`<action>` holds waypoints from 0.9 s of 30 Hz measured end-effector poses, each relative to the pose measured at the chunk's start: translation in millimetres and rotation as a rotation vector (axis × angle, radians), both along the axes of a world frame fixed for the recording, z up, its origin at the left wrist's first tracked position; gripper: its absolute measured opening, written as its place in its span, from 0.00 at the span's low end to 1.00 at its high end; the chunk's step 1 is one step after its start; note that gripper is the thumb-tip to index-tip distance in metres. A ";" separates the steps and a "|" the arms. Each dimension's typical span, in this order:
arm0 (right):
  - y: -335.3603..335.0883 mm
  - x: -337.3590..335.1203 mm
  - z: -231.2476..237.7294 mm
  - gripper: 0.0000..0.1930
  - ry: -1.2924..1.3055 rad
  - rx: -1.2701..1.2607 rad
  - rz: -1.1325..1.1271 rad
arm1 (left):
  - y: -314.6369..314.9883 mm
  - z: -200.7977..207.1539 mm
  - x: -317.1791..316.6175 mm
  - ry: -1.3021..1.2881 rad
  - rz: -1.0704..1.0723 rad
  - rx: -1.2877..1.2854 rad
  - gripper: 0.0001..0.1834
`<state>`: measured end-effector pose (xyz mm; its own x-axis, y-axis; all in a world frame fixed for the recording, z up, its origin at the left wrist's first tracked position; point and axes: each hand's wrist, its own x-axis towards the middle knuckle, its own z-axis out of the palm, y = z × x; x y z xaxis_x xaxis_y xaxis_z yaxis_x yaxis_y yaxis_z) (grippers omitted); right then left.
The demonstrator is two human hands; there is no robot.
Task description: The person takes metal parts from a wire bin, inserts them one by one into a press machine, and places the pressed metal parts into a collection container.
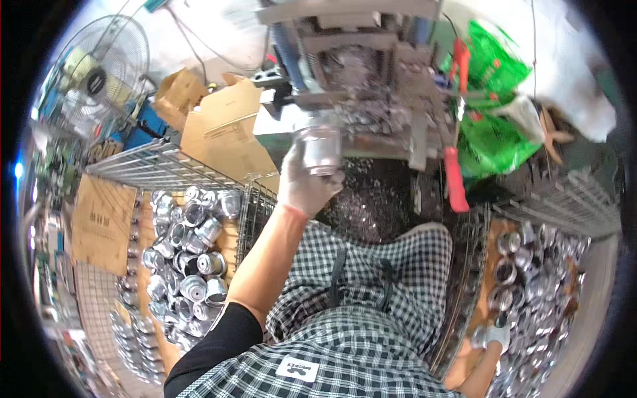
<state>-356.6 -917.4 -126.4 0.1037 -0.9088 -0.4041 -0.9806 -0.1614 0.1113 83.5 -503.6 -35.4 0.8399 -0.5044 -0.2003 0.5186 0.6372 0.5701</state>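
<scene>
My left hand, in a pale glove, is closed round a shiny metal cup-shaped part and holds it up in front of the press. Down at the right, my right hand, also gloved, reaches into a wire bin among many silvery metal cups. Its fingertips are by a small part with a dark opening; whether they grip it is too small to make out. More metal cups lie heaped in the wire bin on my left.
Metal shavings cover the dark surface below the press. A red-handled lever hangs at the press's right, beside green plastic bags. Cardboard stands behind the left wire bin. A fan stands at far left.
</scene>
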 end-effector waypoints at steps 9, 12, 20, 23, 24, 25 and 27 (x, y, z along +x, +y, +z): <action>112.4 257.2 190.4 0.31 -1.105 -0.453 0.971 | -71.6 35.3 72.9 0.062 0.152 -0.026 0.32; 146.1 303.0 198.8 0.35 -1.157 -0.487 1.322 | -81.9 45.6 91.3 0.184 -0.008 -0.054 0.31; 167.4 341.6 178.2 0.32 -1.076 -0.545 1.277 | -104.2 71.1 156.1 0.370 0.189 -0.078 0.28; 140.8 342.6 161.2 0.22 -1.156 -0.483 1.111 | -70.6 50.5 144.6 0.352 -0.018 -0.245 0.28; 132.2 353.2 157.0 0.19 -1.427 -0.204 0.834 | -48.7 35.8 134.8 0.341 -0.101 -0.326 0.29; 120.6 366.8 153.9 0.16 -1.630 0.101 0.525 | -38.6 43.2 101.0 0.145 0.070 -0.133 0.30; 41.0 396.3 135.3 0.17 -1.482 -0.157 0.850 | -0.7 19.1 55.1 0.095 -0.166 -0.170 0.30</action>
<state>39.7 -876.4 8.9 0.7156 -0.4229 0.5560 0.0963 -0.7286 -0.6781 138.6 -504.3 -16.3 0.7244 -0.6667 -0.1755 0.6703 0.6215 0.4056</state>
